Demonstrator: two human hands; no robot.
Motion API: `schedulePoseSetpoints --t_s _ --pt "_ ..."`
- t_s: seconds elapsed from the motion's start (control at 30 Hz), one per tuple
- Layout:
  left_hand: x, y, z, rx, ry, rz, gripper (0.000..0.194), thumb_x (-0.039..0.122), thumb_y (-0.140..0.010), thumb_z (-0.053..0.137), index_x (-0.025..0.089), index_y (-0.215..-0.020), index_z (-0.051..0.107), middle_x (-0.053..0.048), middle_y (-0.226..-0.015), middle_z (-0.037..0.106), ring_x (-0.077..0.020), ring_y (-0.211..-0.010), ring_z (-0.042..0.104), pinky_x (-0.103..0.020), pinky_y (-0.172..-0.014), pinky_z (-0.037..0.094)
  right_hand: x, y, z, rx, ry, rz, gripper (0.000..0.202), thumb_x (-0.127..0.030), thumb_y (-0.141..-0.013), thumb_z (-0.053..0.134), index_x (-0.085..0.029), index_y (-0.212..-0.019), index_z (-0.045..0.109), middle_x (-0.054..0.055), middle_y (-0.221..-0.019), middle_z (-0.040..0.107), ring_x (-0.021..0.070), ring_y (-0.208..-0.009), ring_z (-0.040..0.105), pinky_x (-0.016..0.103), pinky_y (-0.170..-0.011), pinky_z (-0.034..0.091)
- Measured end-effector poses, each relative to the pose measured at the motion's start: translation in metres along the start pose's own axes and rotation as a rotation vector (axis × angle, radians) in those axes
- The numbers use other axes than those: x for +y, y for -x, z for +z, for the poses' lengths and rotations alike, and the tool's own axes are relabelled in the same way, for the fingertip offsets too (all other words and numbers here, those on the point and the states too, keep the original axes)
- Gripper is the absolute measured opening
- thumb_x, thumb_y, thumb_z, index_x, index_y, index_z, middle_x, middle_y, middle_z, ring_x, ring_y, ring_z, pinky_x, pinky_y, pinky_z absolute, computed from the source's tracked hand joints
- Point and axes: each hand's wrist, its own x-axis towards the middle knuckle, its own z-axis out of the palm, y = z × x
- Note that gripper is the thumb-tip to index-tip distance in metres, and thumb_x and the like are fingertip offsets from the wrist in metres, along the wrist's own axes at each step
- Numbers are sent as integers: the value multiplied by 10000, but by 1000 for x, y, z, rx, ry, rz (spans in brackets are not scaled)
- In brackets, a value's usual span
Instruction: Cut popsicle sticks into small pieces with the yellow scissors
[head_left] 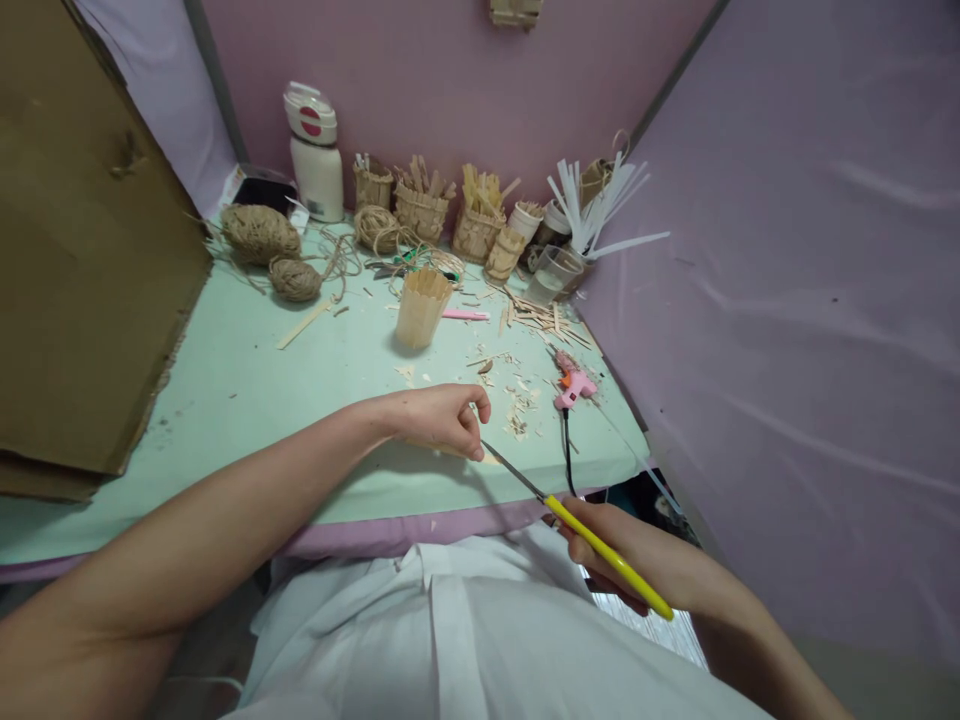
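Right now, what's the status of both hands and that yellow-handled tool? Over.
Right hand gripping yellow-handled tool. Left hand curled near its tip. Wood scraps, pink glue gun lying nearby.

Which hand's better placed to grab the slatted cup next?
Probably the left hand: it's nearer the slatted cup, though its grip is partly hidden; the right hand holds the yellow-handled tool.
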Motion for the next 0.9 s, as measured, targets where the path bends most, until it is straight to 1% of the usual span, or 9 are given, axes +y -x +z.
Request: schedulePoseSetpoints --t_s 0.1,0.17,0.3,0.37,0.47,0.57,0.67,0.8,0.9 --pt "0 -1 -1 23 4 13 404 239 -583 752 218 -899 501 22 -656 673 -113 -507 529 -207 -461 331 -1 0 -2 29 -26 -12 368 -565 -920 455 -208 -830 448 -81 -533 370 52 -368 290 167 -332 265" --pt "1 -3 -1 92 27 38 388 259 -603 740 206 -918 521 9 -696 685 -110 -517 532 -208 -470 334 -1 -4 -3 87 -50 -69 416 -614 -915 425 -207 -829 428 -90 -515 358 52 -366 285 172 -349 277" --pt "6 -6 0 345 132 105 348 302 -624 741 174 -902 574 17 -687 645 -111 -585 561 -218 -537 376 0 -20 -4 209 -66 -271 525 -738 -869 350 -216 -819 369 -87 -560 403 51 -367 306 197 -373 292" --pt "9 -7 2 472 181 142 340 313 -623 748 166 -883 585 20 -682 628 -115 -614 570 -226 -568 393 0 -33 -3 283 -60 -326 559 -768 -854 319 -213 -839 383 -79 -582 433 52 -367 303 204 -370 267" --pt "13 -6 6 583 244 210 356 311 -625 753 166 -899 577 12 -714 636 -119 -637 575 -243 -609 420 -7 -49 -2 333 -52 -388 582 -781 -851 281 -211 -809 392 -80 -544 422 55 -370 277 209 -377 251" --pt "13 -5 8 654 277 292 362 314 -628 763 168 -903 578 8 -741 635 -126 -689 587 -256 -672 449 -19 -61 -3 367 -64 -426 586 -791 -846 255 -219 -789 366 -79 -550 420 56 -381 256 218 -393 257" --pt "10 -5 9 702 272 330 341 326 -649 764 166 -906 607 -10 -792 640 -137 -771 600 -266 -746 463 -25 -69 -4 412 -60 -493 601 -797 -845 217 -217 -819 370 -52 -641 457 68 -432 300 230 -430 290" --pt "8 -5 9 723 277 325 325 355 -663 762 163 -907 664 -37 -847 669 -151 -821 605 -273 -774 463 -23 -75 -3 429 -6 -526 571 -755 -879 237 -210 -837 400 -41 -659 438 87 -491 332 232 -457 300" --pt "11 -4 11 719 319 290 311 365 -643 776 158 -856 686 -40 -829 682 -150 -790 601 -276 -762 463 -23 -76 0 419 17 -536 542 -733 -891 260 -212 -832 397 -41 -657 435 90 -504 324 227 -460 308"
